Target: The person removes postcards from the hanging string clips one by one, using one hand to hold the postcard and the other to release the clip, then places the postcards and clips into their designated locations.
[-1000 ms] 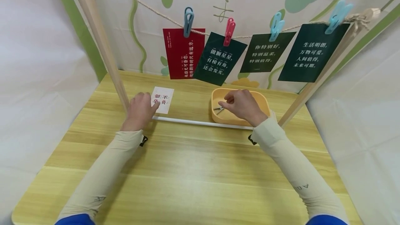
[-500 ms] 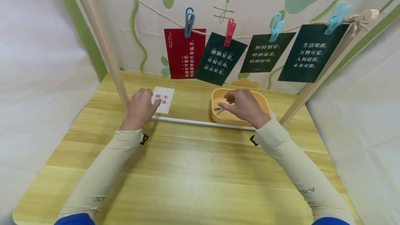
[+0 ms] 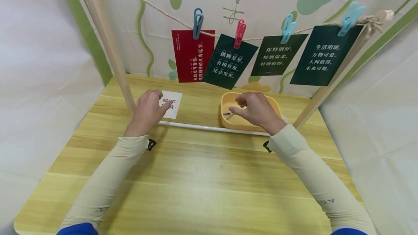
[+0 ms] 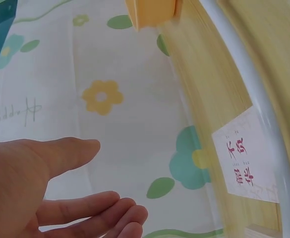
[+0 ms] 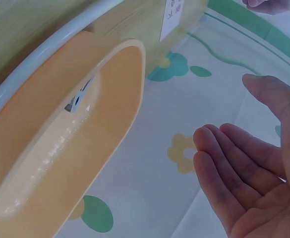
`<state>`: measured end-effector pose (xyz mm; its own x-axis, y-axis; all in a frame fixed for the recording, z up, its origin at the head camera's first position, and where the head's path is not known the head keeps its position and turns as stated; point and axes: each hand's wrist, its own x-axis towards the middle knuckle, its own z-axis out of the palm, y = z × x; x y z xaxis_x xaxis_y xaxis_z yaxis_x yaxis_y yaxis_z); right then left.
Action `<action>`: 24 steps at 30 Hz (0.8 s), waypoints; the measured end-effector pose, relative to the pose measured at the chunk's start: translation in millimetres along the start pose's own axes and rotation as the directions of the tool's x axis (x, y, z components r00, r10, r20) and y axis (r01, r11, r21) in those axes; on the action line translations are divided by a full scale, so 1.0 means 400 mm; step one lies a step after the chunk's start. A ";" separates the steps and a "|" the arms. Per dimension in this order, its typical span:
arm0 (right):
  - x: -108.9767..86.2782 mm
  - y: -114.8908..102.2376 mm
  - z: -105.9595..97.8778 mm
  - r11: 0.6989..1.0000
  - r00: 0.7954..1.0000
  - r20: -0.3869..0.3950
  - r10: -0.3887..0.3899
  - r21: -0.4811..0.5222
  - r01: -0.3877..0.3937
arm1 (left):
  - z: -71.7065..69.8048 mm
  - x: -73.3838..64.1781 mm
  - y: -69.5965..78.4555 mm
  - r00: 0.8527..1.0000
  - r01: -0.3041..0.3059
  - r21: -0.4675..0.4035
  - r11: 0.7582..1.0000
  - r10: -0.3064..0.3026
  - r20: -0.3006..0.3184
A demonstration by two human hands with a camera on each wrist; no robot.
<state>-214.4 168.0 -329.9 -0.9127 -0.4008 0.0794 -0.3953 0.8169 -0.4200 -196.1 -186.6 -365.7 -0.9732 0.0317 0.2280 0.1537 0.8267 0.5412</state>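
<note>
My left hand hovers beside a white card with red characters, its thumb overlapping the card in the head view. The left wrist view shows that hand with thumb and fingers apart and nothing between them; the card lies on the table. Over a yellow-orange tray is my right hand, fingers softly bent and holding nothing. A small clothespin lies inside the tray. From the right wrist, the hand appears raised past the tray's rim.
A string runs between wooden posts. Clothespins hold a red card, a green card and other dark green cards on it. A white rod crosses the table in front of the tray.
The left hand has shifted slightly away from the body, its thumb now further over the white card. The right forearm has drifted slightly right. The cards and tray stay put.
</note>
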 end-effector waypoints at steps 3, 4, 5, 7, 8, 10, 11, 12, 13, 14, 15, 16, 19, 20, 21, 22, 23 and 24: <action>-0.004 -0.005 -0.005 1.000 1.000 -0.004 0.001 -0.008 -0.001 | -0.002 0.001 0.005 1.000 -0.013 -0.006 1.000 0.013 -0.015; -0.005 -0.007 -0.007 1.000 1.000 -0.003 0.003 -0.011 -0.003 | -0.003 0.000 0.007 1.000 -0.016 -0.007 1.000 0.016 -0.018; -0.007 -0.009 -0.010 1.000 1.000 -0.004 0.001 -0.016 -0.001 | -0.005 0.000 0.009 1.000 -0.016 -0.011 1.000 0.016 -0.017; -0.009 -0.014 -0.015 1.000 1.000 -0.006 -0.005 -0.023 0.005 | -0.010 -0.001 0.012 1.000 -0.014 -0.019 1.000 0.014 -0.015; -0.009 -0.016 -0.017 1.000 1.000 -0.007 -0.011 -0.026 0.011 | -0.013 -0.002 0.013 1.000 -0.013 -0.023 1.000 0.012 -0.014; -0.011 -0.021 -0.023 0.999 0.999 -0.016 -0.030 -0.037 0.029 | -0.019 -0.003 0.016 1.000 -0.014 -0.031 0.999 0.014 -0.010; -0.012 -0.023 -0.026 0.998 0.999 -0.024 -0.041 -0.042 0.040 | -0.022 -0.003 0.017 1.000 -0.016 -0.034 0.999 0.015 -0.011; -0.012 -0.026 -0.029 0.998 0.998 -0.032 -0.052 -0.046 0.051 | -0.024 -0.003 0.017 1.000 -0.019 -0.036 0.999 0.018 -0.012; -0.013 -0.029 -0.032 0.997 0.997 -0.039 -0.063 -0.049 0.061 | -0.026 -0.002 0.017 1.000 -0.023 -0.039 0.999 0.022 -0.015; -0.014 -0.031 -0.034 0.996 0.996 -0.047 -0.075 -0.052 0.072 | -0.028 -0.002 0.019 1.000 -0.025 -0.042 0.999 0.025 -0.016; -0.015 -0.034 -0.036 0.995 0.995 -0.055 -0.085 -0.055 0.082 | -0.030 -0.002 0.020 0.999 -0.029 -0.045 0.999 0.028 -0.019; -0.016 -0.037 -0.038 0.994 0.994 -0.062 -0.092 -0.055 0.089 | -0.032 -0.002 0.021 0.999 -0.029 -0.050 0.998 0.028 -0.020; -0.020 -0.044 -0.043 0.993 0.990 -0.081 -0.112 -0.055 0.107 | -0.036 -0.001 0.026 0.999 -0.028 -0.060 0.998 0.027 -0.023; -0.021 -0.046 -0.045 0.992 0.989 -0.088 -0.115 -0.057 0.111 | -0.037 -0.001 0.027 0.999 -0.028 -0.063 0.998 0.026 -0.023; -0.022 -0.048 -0.047 0.992 0.988 -0.096 -0.118 -0.060 0.113 | -0.038 -0.001 0.028 0.999 -0.027 -0.065 0.997 0.025 -0.023; -0.024 -0.051 -0.049 0.991 0.987 -0.104 -0.122 -0.062 0.116 | -0.039 0.000 0.030 0.999 -0.026 -0.068 0.997 0.024 -0.023; -0.025 -0.053 -0.052 0.991 0.986 -0.109 -0.125 -0.064 0.119 | -0.040 0.000 0.032 0.999 -0.027 -0.070 0.997 0.025 -0.021; -0.026 -0.056 -0.054 0.991 0.985 -0.114 -0.128 -0.064 0.121 | -0.041 -0.001 0.033 1.000 -0.025 -0.074 0.997 0.024 -0.019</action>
<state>-198.2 163.0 -301.9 -0.8604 -0.4524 0.2345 -0.5089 0.7871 -0.3487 -190.9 -184.7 -345.4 -0.9657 0.0407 0.2563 0.1905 0.7817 0.5938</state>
